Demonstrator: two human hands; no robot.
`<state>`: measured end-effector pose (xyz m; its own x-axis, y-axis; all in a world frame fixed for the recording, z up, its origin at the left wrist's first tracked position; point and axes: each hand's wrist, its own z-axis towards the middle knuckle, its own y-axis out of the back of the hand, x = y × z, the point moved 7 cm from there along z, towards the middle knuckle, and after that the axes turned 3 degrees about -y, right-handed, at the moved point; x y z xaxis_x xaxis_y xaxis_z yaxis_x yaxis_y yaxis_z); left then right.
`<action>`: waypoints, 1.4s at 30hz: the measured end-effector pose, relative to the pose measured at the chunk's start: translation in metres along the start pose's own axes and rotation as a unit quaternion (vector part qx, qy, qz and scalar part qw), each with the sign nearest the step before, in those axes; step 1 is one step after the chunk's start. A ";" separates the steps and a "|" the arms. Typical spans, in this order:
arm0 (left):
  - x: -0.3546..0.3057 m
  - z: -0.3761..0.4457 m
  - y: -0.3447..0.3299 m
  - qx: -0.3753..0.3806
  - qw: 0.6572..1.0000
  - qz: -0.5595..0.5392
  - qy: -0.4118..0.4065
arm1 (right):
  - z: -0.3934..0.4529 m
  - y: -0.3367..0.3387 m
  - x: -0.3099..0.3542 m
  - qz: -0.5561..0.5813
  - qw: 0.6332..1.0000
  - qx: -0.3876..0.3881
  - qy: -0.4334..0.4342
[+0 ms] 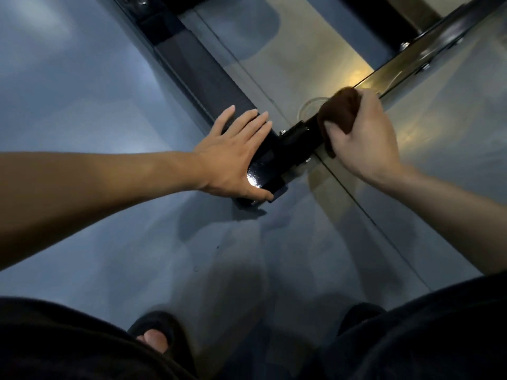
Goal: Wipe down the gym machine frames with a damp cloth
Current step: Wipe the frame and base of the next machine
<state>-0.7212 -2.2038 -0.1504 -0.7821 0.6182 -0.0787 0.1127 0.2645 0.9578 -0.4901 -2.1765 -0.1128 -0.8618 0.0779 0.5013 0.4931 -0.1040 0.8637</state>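
Left hand [236, 154] lies flat, fingers straight, on the black frame bar's [203, 75] near end; right hand [362, 141] grips a brown cloth [340, 113] against the crossbar [428, 56].

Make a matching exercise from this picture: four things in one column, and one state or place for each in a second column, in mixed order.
1. left hand
2. right hand
3. cloth
4. sandalled foot

a. brown, bunched on the thin bar
b. at the bottom edge, toes showing
c. flat, fingers straight, on the black frame
d. curled round the cloth

Pairs: 1-c, 2-d, 3-a, 4-b
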 end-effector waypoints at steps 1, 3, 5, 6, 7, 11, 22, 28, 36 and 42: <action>0.000 0.004 0.000 0.014 1.000 -0.011 0.008 | 0.004 -0.004 0.008 -0.005 1.000 -0.005 -0.006; 0.001 0.007 -0.003 0.021 0.998 -0.050 0.023 | -0.009 -0.019 0.037 -0.006 0.999 -0.002 0.046; 0.003 0.004 -0.005 0.006 0.995 -0.093 0.022 | -0.043 -0.037 0.066 0.012 0.988 0.037 0.148; 0.004 0.002 -0.005 0.003 0.994 -0.111 0.013 | -0.060 -0.044 0.072 0.012 0.979 0.068 0.193; 0.006 0.001 -0.006 0.002 0.993 -0.119 0.005 | -0.070 -0.045 0.074 0.003 0.970 0.088 0.226; 0.009 0.002 -0.004 0.005 0.994 -0.105 -0.011 | -0.031 -0.024 0.036 0.004 0.991 0.035 0.130; 0.010 0.002 -0.005 0.006 0.992 -0.128 -0.007 | -0.068 -0.036 0.060 0.023 0.965 0.109 0.238; 0.007 0.003 -0.007 0.007 0.993 -0.115 -0.003 | 0.001 -0.012 0.014 0.007 0.999 -0.001 0.034; 0.009 0.003 -0.007 0.016 0.993 -0.121 -0.005 | -0.053 -0.015 0.028 0.021 0.989 0.042 0.144; 0.009 0.004 -0.008 0.011 0.994 -0.108 -0.008 | -0.003 -0.009 0.014 0.022 0.999 -0.020 0.039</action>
<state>-0.7269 -2.1975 -0.1596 -0.7800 0.5562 -0.2869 -0.0434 0.4092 0.9114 -0.5071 -2.1777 -0.1136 -0.8467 -0.0059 0.5320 0.5271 -0.1446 0.8374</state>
